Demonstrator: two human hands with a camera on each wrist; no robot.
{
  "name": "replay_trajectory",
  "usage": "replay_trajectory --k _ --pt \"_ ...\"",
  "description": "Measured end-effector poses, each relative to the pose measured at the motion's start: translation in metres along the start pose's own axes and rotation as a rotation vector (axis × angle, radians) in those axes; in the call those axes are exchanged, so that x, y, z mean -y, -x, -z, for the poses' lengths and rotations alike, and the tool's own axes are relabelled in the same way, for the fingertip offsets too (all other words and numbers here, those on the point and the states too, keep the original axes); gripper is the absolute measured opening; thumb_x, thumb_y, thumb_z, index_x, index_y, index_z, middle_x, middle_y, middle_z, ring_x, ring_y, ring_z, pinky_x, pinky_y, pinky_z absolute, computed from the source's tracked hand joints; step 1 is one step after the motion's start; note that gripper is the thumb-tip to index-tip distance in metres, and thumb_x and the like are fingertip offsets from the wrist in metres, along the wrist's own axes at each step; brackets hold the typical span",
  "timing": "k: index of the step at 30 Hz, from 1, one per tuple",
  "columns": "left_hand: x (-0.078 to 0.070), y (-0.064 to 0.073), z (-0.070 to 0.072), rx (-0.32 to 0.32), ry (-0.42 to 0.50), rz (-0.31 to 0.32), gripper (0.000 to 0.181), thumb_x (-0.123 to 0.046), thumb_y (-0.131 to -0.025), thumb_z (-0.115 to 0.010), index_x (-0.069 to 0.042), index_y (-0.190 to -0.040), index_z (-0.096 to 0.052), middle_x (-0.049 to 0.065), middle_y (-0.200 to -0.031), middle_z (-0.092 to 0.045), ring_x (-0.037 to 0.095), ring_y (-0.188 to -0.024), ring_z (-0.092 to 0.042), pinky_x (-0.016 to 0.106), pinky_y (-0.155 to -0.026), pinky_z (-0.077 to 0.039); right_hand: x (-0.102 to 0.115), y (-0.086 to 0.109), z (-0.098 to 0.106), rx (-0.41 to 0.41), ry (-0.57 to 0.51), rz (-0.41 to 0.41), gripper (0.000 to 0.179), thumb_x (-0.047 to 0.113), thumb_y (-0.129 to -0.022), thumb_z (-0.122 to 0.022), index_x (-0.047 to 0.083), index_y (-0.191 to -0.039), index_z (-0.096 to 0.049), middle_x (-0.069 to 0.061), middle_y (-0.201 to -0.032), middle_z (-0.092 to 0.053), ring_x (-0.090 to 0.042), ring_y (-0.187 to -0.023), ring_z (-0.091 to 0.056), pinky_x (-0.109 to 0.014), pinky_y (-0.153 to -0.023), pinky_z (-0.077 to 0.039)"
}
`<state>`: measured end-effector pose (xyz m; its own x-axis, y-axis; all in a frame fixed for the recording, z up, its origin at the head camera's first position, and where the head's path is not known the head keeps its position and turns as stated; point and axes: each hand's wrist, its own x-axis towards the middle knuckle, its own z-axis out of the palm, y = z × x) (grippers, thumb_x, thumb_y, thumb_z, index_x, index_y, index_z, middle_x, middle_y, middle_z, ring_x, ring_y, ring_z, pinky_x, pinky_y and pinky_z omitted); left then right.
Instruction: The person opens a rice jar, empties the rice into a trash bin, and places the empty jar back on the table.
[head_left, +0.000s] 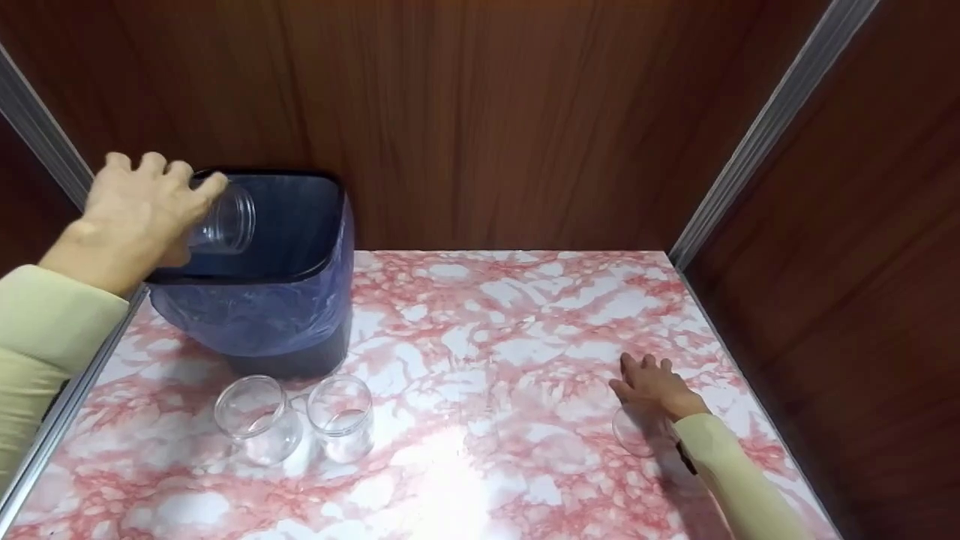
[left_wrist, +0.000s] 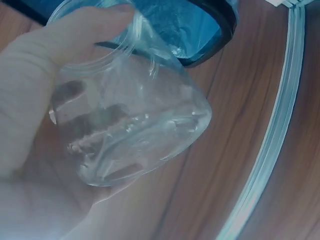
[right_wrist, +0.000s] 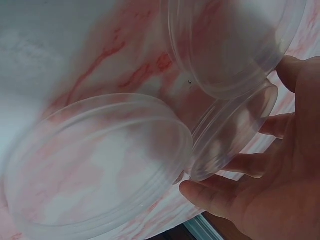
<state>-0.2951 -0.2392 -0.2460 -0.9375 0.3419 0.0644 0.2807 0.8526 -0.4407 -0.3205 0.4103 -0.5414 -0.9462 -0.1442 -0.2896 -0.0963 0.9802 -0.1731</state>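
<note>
My left hand [head_left: 139, 214] grips a clear jar [head_left: 229, 217] tipped on its side, its ridged mouth over the black-rimmed bin [head_left: 300, 271]. In the left wrist view the thumb lies across the neck of the jar, and the fingers show through its clear wall. At the right of the table my right hand [head_left: 652, 386] is low over several clear round lids. In the right wrist view its fingers span a tilted lid [right_wrist: 235, 132], with fingertips at its edge. Another lid [right_wrist: 100, 165] lies beside it, and one more [right_wrist: 235, 45] overlaps it above.
Two clear round jars [head_left: 262, 424] stand upright in front of the bin. A bluish-purple liner [head_left: 247, 322] hangs over the bin's outside. The tabletop [head_left: 525, 337] is red and white marbled, with brown wood-look walls [head_left: 487, 127] behind and at the sides.
</note>
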Motion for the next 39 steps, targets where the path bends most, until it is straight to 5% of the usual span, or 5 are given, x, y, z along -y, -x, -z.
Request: replay_trajectory --k 7,20,27,39 --pt "0.007 0.004 0.005 0.001 0.198 0.060 0.093 -0.043 -0.069 -0.083 -0.008 -0.139 -0.033 0.032 -0.111 -0.057 0.049 -0.093 -0.057 0.056 -0.071 -0.038 -0.003 0.001 -0.002 0.000 -0.003 -0.023 0.073 0.051 -0.099 -0.045 0.003 -0.151 -0.028 -0.038 -0.139 -0.035 -0.059 -0.120 -0.036 -0.070 -0.085 -0.043" --pt "0.006 0.026 -0.004 -0.157 0.350 0.153 0.099 -0.060 -0.070 -0.078 -0.008 -0.142 -0.035 0.033 -0.114 -0.060 0.050 -0.097 -0.054 0.061 -0.074 -0.036 -0.002 0.000 0.000 0.015 -0.018 -0.019 0.071 0.053 -0.098 -0.045 0.007 -0.150 -0.030 -0.037 -0.138 -0.035 -0.057 -0.118 -0.038 -0.067 -0.082 -0.045" --pt "0.003 0.028 -0.007 -0.201 0.443 0.186 0.099 -0.064 -0.065 -0.080 -0.011 -0.138 -0.039 0.028 -0.100 -0.063 0.049 -0.086 -0.058 0.062 -0.061 -0.042 0.000 0.000 0.007 0.016 -0.027 -0.006 0.055 0.050 -0.096 -0.052 0.008 -0.131 -0.046 -0.028 -0.121 -0.047 -0.047 -0.105 -0.045 -0.063 -0.077 -0.043" --pt "-0.006 0.042 -0.011 -0.206 0.629 0.251 0.102 -0.065 -0.069 -0.077 -0.008 -0.140 -0.032 0.029 -0.100 -0.062 0.043 -0.082 -0.062 0.058 -0.059 -0.047 0.012 0.001 0.014 -0.070 0.033 0.022 0.040 0.042 -0.094 -0.057 0.008 -0.115 -0.057 -0.026 -0.122 -0.052 -0.055 -0.113 -0.042 -0.074 -0.087 -0.032"
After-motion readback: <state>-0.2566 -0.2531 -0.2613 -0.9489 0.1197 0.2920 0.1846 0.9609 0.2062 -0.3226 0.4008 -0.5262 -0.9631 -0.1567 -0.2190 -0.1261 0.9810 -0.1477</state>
